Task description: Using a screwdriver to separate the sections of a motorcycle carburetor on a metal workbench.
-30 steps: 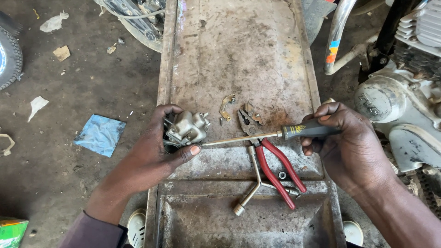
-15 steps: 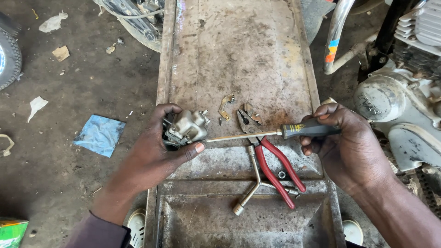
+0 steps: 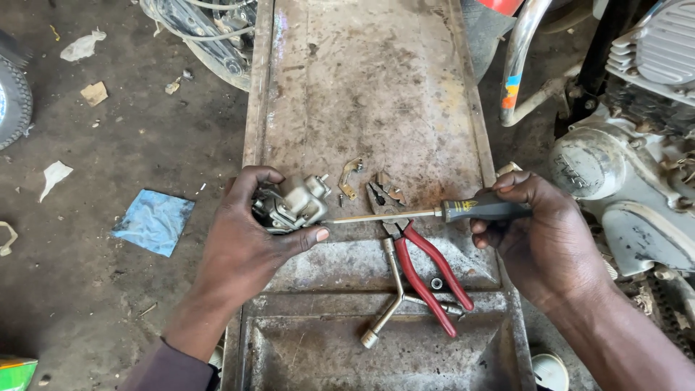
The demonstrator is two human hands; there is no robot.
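Observation:
My left hand (image 3: 246, 246) grips a small grey metal carburetor (image 3: 293, 205) over the left edge of a rusty metal tray (image 3: 376, 94). In my right hand (image 3: 543, 239) is a screwdriver (image 3: 434, 213) with a black handle, held level, its thin shaft pointing left so that the tip meets the carburetor's side. Red-handled pliers (image 3: 423, 268) and a three-way socket wrench (image 3: 394, 297) lie on the tray just below the shaft. A small bent metal bracket (image 3: 351, 176) and a few tiny loose parts (image 3: 387, 187) rest above the shaft.
A motorcycle engine (image 3: 630, 159) and chrome tube (image 3: 521, 58) stand close on the right. Dirt ground on the left holds a blue cloth (image 3: 153, 221), paper scraps and a tyre (image 3: 13, 101). A small nut (image 3: 436, 283) lies between the plier handles.
Both hands have stayed nearly in place. The screwdriver tip remains against the carburetor, and my left hand has shifted only slightly.

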